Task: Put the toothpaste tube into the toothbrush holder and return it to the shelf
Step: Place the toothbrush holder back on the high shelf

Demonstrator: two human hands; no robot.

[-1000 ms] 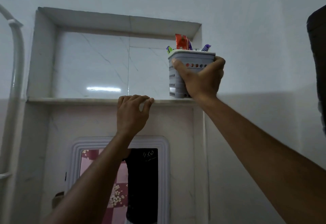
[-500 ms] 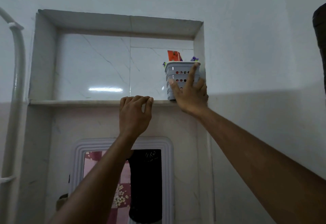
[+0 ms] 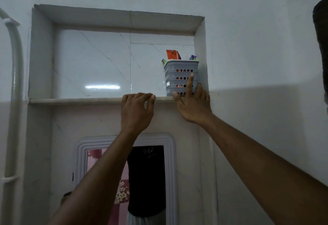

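Grey perforated plastic toothbrush holder (image 3: 181, 77) stands beyond the right hand's (image 3: 192, 104) spread, empty fingers, orange toothpaste tube (image 3: 172, 54) inside; left hand (image 3: 136, 111) hooks curled fingers over the marble shelf (image 3: 79, 100), probably for balance.

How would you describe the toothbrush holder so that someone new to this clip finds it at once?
Look at the recessed marble niche in the wall above the mirror. On its shelf, in the far right corner, stands the toothbrush holder, a grey slatted plastic tub with rows of round holes. The right hand spreads its fingers against the front, and an orange toothpaste tube sticks out.
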